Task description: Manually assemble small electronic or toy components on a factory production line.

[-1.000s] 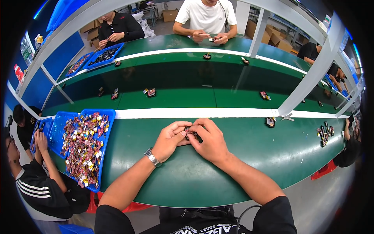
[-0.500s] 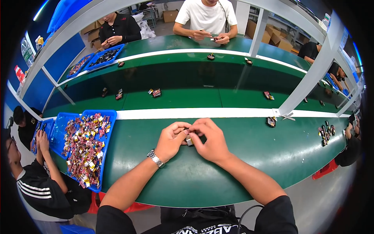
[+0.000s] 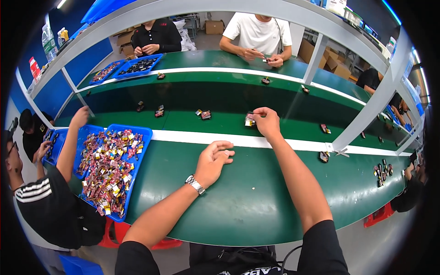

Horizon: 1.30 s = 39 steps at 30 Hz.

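My right hand point(image 3: 267, 121) reaches forward over the white strip onto the green conveyor belt point(image 3: 229, 121), its fingers closed on a small dark and pink part point(image 3: 250, 120). My left hand point(image 3: 212, 158) rests on the green table point(image 3: 256, 201) just short of the white strip, fingers loosely curled and holding nothing, a metal watch on its wrist.
A blue tray point(image 3: 137, 156) heaped with small pink and yellow parts lies at my left. Several small parts ride the belt. A person at my left reaches over another blue tray point(image 3: 55, 146). Two people work across the belt. A grey frame post point(image 3: 366, 114) stands at the right.
My hands were together over a small part at the table's middle. Now my right hand has stretched out to the belt with the part, and my left hand stays back, empty.
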Tool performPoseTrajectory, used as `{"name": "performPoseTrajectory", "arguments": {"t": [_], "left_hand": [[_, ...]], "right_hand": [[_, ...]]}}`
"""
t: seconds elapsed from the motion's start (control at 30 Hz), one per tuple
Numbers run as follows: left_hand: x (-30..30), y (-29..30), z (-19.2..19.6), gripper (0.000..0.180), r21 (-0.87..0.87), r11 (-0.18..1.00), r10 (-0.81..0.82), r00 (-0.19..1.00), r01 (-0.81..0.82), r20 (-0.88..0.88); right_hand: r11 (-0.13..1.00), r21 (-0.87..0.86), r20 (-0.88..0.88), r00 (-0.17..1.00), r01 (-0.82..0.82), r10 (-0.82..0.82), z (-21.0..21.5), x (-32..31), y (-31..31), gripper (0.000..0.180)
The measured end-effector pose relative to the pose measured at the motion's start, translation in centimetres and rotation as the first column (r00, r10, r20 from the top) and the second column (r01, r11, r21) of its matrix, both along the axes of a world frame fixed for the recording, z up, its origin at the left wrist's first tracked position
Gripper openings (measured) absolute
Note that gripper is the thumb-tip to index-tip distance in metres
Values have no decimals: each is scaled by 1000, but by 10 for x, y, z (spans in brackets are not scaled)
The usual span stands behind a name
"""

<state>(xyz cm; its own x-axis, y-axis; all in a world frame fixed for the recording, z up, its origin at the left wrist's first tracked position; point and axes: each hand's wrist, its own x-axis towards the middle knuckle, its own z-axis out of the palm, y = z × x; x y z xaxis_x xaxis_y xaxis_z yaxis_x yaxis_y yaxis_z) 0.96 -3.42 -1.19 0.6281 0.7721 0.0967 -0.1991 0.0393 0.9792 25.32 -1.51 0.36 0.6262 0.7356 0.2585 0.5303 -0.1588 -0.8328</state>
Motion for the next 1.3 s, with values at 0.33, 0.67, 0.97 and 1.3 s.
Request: {"name": "performPoseTrajectory", "arguments": {"t": [0.33,0.67,0.97,1.3], "left_hand": [[-8,7,1,14,74,986,152,987,-149,-45],[-13,37,-2,13,44,925,379,924,-378,-45],[-17,18,28,39,-286,879,-436,887,382,-154],[-9,-1,27,44,-261,907,-368,924,332,-106]], "right_hand": [[991,-71,440,888,-117,136,-10,-104,49,52],[957,5,148,947,-289,286,-7,-96,46,51],[728,-57,240,698,-683,674,31,-66,-119,59],[798,18,435,723,-603,537,23,-75,-133,22]]}}
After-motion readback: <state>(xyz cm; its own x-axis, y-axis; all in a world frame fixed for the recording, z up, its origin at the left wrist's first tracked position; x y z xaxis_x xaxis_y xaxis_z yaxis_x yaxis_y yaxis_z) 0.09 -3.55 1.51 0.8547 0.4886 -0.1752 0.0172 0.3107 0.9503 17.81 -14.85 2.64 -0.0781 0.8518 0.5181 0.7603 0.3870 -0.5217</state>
